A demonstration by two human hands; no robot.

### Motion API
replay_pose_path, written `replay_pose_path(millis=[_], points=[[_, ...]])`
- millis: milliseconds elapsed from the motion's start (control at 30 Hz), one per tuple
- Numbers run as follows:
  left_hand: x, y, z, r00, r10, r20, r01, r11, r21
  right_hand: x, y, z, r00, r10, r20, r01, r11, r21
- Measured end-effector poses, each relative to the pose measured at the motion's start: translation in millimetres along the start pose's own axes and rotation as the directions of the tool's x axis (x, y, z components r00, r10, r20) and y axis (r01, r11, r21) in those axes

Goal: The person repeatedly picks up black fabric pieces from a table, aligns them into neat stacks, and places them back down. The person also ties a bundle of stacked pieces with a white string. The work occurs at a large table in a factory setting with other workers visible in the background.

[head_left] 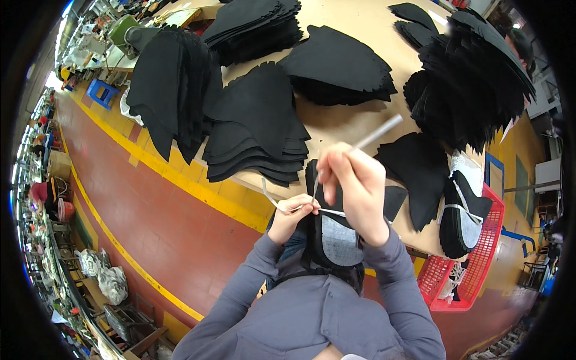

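A pale tabletop (339, 125) stands over a red floor (150, 180) banded in yellow. The person's left hand (290, 217) pinches a white strip (333, 212) between thumb and fingertips, a loose end curling up beyond it; the right hand (361, 189) is closed round a slim pale length (379, 131), perhaps the strip's other end. Beneath them, by the table edge, lies a black bundle (318, 240) with a grey patch; its binding looks unfinished, as no knot shows. Rightward, a second bundle (450, 233), strapped crosswise, appears done, beside a red basket (487, 261). Farther out, the black stacks (258, 117) appear unbound.
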State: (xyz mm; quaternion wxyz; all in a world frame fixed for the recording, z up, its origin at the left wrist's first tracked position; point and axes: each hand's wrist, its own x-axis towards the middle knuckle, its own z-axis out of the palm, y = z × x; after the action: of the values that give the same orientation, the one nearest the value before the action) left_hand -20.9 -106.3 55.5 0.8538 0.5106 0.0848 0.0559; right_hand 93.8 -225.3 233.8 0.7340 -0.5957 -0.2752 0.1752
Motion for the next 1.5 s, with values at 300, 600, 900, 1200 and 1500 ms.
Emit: replay_pose_path(millis=[300, 600, 900, 1200, 1500], points=[[1.1, -5.0, 10.0, 0.888, -0.168, -0.428, 0.111, 0.982, -0.155, -45.9, 120.2, -26.4, 0.93, -0.024, 0.367, 0.303, 0.614, -0.729], [6.7, 31.0, -21.8, 0.949, -0.308, 0.07, 0.246, 0.858, 0.451, -32.2, 100.5, -25.7, 0.852, -0.205, 0.482, 0.524, 0.318, -0.79], [0.4, 8.1, -35.4, 0.962, -0.265, -0.059, 0.266, 0.964, 0.018, -20.7, 119.7, -16.0, 0.842, 0.012, 0.539, 0.127, 0.967, -0.22], [13.5, -40.4, -16.4, 0.761, -0.191, -0.62, 0.314, 0.945, 0.094, -82.4, 130.7, -25.5, 0.918, 0.304, -0.256, -0.229, 0.931, 0.284], [2.0, -41.0, -53.2, 0.805, -0.542, -0.242, 0.355, 0.766, -0.536, -87.6, 125.9, -39.3, 0.979, 0.167, -0.121, -0.113, 0.927, 0.358]])
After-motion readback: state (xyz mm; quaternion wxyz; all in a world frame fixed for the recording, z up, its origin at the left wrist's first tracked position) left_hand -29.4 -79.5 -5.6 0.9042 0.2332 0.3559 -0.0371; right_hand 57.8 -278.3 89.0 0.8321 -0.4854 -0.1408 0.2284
